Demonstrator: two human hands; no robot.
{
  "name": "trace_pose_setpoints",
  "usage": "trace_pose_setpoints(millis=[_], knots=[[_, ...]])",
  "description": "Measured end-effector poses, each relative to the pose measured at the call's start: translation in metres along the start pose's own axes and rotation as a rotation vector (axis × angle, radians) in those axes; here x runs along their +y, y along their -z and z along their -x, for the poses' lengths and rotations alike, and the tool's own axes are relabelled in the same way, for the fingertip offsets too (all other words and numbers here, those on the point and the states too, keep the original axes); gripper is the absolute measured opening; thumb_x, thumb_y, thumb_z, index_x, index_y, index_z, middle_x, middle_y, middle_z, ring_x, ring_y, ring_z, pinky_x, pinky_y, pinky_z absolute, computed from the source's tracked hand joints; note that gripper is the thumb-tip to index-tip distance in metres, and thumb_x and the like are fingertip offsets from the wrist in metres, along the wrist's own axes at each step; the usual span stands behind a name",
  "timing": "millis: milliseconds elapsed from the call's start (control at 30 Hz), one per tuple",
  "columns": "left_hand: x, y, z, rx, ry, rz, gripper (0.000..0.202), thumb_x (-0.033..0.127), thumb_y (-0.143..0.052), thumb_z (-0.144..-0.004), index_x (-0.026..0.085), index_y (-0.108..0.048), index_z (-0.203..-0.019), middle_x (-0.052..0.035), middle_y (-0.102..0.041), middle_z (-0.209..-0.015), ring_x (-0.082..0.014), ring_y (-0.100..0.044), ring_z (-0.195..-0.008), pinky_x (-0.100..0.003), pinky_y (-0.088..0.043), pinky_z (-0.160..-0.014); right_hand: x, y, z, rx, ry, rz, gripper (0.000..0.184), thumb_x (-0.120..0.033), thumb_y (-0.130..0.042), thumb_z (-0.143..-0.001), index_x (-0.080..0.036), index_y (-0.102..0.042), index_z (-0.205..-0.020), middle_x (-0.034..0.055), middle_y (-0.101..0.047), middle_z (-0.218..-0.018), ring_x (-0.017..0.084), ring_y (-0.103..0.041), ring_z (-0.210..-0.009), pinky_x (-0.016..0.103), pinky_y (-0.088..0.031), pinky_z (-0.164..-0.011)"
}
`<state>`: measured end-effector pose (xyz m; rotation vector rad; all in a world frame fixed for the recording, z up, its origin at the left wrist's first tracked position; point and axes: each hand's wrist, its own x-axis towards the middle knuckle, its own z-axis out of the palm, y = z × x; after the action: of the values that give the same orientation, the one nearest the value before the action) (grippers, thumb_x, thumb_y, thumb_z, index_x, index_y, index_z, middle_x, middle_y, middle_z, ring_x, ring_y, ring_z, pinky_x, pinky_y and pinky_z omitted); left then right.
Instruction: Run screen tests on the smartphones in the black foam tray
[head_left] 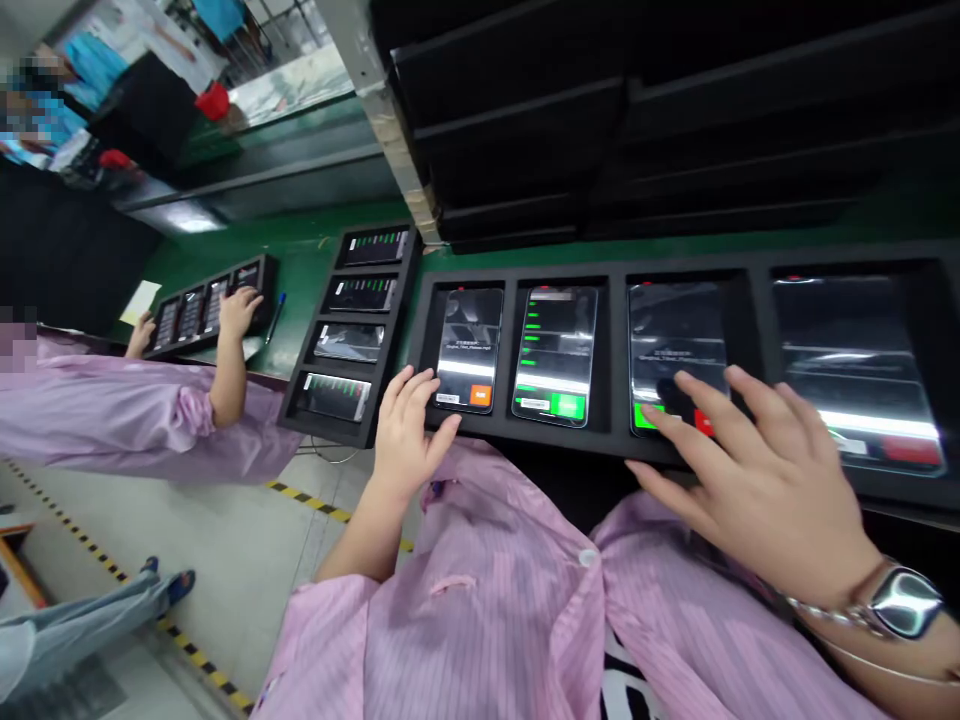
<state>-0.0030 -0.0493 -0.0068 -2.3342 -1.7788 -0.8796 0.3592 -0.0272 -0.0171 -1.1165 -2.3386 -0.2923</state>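
A long black foam tray (pixel 616 350) lies in front of me with several phones in its slots, screens lit. My left hand (pixel 409 430) rests at the tray's left end, fingers apart, beside the leftmost phone (pixel 469 340), which shows an orange button. Right of it, a phone (pixel 556 350) shows green bars and a green button. My right hand (pixel 757 480) is spread over the third phone (pixel 675 320), a fingertip at its green button; whether it touches I cannot tell. Farther right lies a phone (pixel 855 350) with a red button, partly behind my fingers.
A second black tray (pixel 352 335) with several phones stands to the left. Beyond it a co-worker's hand (pixel 238 312) is at another tray (pixel 202 305), near a blue pen (pixel 276 312). Stacked black trays (pixel 637 120) rise behind a metal post (pixel 397 130).
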Motion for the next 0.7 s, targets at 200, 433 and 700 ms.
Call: trace_pose_setpoints(millis=[200,433,700], knots=[[-0.008,-0.008,0.0,0.01,0.007,0.023,0.049,0.037,-0.064,-0.099,0.016,-0.057,-0.142,-0.015,-0.069,-0.133,-0.0335,-0.052,-0.142,-0.049,-0.046,-0.116,0.025,0.024,0.018,0.098,-0.216,-0.141,0.071,-0.053,-0.07,-0.095,-0.013,-0.049,-0.149,0.0258,-0.062,-0.139,0.045,-0.05,-0.142,0.068,-0.038,-0.119],[-0.013,-0.018,-0.007,0.089,-0.039,0.022,0.045,0.03,-0.065,-0.097,0.014,-0.061,-0.138,-0.0163,-0.071,-0.125,-0.0359,-0.052,-0.14,-0.049,-0.042,-0.117,0.051,0.03,0.057,0.02,-0.302,0.104,0.063,-0.059,-0.063,-0.098,-0.013,-0.058,-0.141,0.0254,-0.062,-0.138,0.047,-0.05,-0.141,0.072,-0.039,-0.115],[-0.004,-0.014,-0.002,0.074,-0.004,0.017,0.044,0.031,-0.063,-0.098,0.014,-0.059,-0.139,-0.015,-0.071,-0.128,-0.034,-0.053,-0.14,-0.048,-0.046,-0.115,0.041,0.036,0.049,-0.02,-0.426,0.005,0.084,-0.076,-0.051,-0.095,-0.011,-0.053,-0.148,0.0278,-0.056,-0.145,0.045,-0.043,-0.148,0.064,-0.035,-0.123]])
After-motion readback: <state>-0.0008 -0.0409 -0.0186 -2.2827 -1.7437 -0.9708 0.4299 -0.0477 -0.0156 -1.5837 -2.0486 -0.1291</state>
